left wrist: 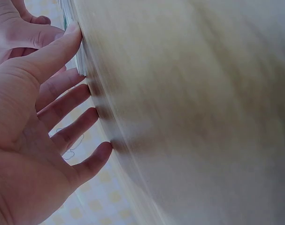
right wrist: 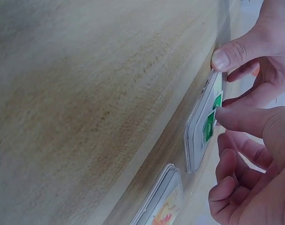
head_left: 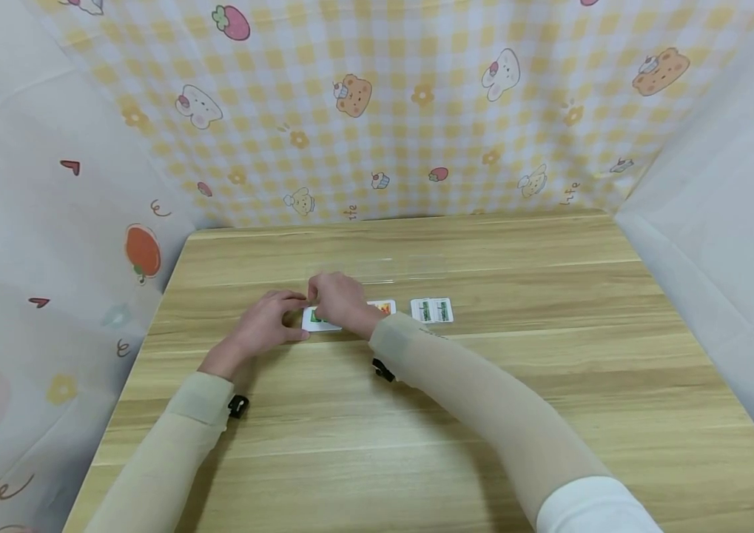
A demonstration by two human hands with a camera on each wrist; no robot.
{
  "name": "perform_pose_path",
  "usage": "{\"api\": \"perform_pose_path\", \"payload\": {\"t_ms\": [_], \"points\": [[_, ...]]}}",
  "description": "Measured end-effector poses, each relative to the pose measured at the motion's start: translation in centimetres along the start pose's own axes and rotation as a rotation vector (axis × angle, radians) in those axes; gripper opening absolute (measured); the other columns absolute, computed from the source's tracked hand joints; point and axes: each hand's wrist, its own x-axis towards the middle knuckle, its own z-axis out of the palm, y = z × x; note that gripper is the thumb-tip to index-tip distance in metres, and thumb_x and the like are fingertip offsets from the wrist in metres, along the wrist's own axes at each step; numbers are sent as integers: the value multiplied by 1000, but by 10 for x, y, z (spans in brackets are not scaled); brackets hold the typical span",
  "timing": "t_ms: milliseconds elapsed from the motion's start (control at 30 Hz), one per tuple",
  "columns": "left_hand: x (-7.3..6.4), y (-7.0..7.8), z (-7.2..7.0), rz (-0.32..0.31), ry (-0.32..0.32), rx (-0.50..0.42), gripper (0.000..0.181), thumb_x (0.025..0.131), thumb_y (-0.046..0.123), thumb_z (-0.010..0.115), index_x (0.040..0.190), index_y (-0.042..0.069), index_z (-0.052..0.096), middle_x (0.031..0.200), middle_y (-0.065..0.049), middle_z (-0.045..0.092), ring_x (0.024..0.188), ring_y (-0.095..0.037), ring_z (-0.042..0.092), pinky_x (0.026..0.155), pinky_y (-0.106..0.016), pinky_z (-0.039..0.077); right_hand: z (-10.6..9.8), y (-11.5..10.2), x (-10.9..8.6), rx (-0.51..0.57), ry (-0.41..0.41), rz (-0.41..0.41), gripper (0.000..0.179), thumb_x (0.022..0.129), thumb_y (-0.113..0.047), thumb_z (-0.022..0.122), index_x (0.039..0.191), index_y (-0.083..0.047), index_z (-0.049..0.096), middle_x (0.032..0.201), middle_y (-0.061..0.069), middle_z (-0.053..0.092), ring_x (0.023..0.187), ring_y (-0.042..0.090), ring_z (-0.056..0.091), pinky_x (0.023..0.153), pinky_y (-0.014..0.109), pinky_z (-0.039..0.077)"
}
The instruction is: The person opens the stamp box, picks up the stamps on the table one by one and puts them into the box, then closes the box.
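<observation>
My left hand [head_left: 268, 322] grips the left end of a stack of white cards [right wrist: 193, 147], its thumb on the near corner and forefinger at the far one. The other left fingers stretch out, tips at the tabletop in the left wrist view. Over that stack is my right hand [head_left: 343, 302], fingers curled. Its thumb and forefinger pinch a small green-printed piece [right wrist: 209, 127] on the top card; the forefinger's tip is hidden behind it. Just right of this stack lies another card stack [right wrist: 168, 199] with an orange picture, partly covered by my right hand in the head view.
Farther right lies a white card [head_left: 431, 311] with two green pictures side by side. Behind the cards, clear plastic pieces [head_left: 377, 271] lie in a row on the wooden table [head_left: 483, 414]. A yellow checked cloth [head_left: 416, 126] hangs at the table's back edge.
</observation>
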Motion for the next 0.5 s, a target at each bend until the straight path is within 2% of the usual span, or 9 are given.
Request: {"api": "perform_pose_path", "payload": {"t_ms": [233, 500], "points": [[1, 2, -1, 1, -1, 2, 64, 84, 36, 84, 137, 8, 63, 144, -9, 54, 136, -34, 41, 107, -59, 36, -15, 2, 3, 17, 12, 6, 19, 85, -18, 79, 102, -18, 69, 97, -6, 63, 75, 14, 56, 56, 25, 48], [2, 4, -4, -6, -6, 7, 62, 82, 33, 86, 134, 6, 65, 143, -12, 55, 135, -36, 42, 106, -60, 36, -44, -1, 4, -26, 11, -9, 29, 88, -23, 78, 114, -15, 70, 95, -5, 64, 74, 13, 57, 57, 26, 49]]}}
